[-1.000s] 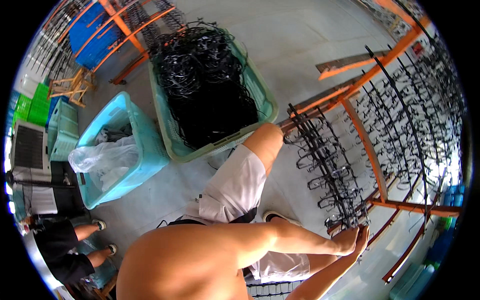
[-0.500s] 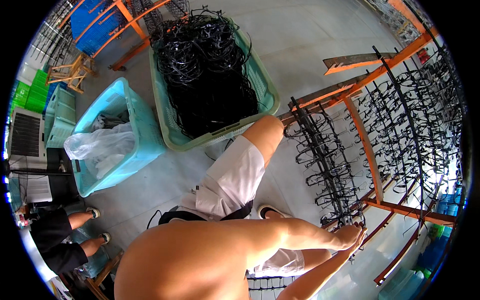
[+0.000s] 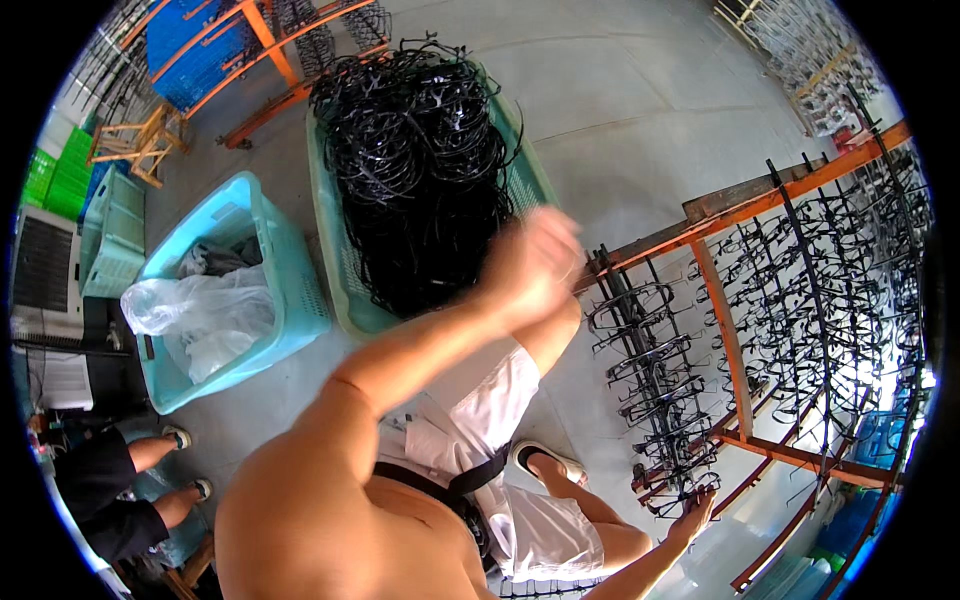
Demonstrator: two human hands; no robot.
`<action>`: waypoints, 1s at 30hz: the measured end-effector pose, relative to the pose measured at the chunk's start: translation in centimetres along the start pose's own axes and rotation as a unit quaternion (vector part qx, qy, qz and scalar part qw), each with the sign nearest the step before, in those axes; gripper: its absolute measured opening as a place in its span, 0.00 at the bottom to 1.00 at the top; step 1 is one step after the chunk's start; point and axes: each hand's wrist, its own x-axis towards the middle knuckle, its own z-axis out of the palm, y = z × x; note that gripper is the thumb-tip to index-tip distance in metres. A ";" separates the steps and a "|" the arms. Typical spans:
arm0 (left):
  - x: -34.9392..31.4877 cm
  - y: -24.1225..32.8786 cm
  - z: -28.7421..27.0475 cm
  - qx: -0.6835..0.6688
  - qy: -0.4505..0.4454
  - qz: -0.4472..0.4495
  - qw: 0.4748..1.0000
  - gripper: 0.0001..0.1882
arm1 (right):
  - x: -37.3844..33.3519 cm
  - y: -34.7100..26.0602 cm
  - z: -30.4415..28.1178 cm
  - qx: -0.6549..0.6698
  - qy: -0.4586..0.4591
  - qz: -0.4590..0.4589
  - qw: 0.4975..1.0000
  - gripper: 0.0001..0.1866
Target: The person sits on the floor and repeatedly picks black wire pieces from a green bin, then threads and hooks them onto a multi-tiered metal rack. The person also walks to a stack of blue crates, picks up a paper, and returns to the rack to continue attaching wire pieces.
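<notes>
My left hand [image 3: 540,258] is lifted over the near right rim of a green basket [image 3: 352,318], above my knee. Motion smears its fingers, and whether it holds anything does not show. The basket is heaped with thin, glossy black looped pieces [image 3: 420,190]. At the near end of a loaded black rod [image 3: 660,385], my right hand [image 3: 692,518] is closed about one thin black frame [image 3: 708,488]. Many similar frames stick out from both sides along that rod.
An orange rack [image 3: 722,330] bears more rods of black frames on the right. A turquoise basket [image 3: 235,345] with clear plastic bags [image 3: 215,310] stands left. Another person's legs [image 3: 160,445] are at lower left. A wooden stool [image 3: 140,145] stands farther back.
My left hand has left the rod's near end and swung up and left toward the green basket. My right hand stays at the rod's end. The view has shifted slightly.
</notes>
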 end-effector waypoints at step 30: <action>-16.2 20.6 8.8 -0.286 -0.524 0.258 0.759 0.23 | -22.7 -10.4 6.6 0.513 -0.296 -0.043 0.804 0.15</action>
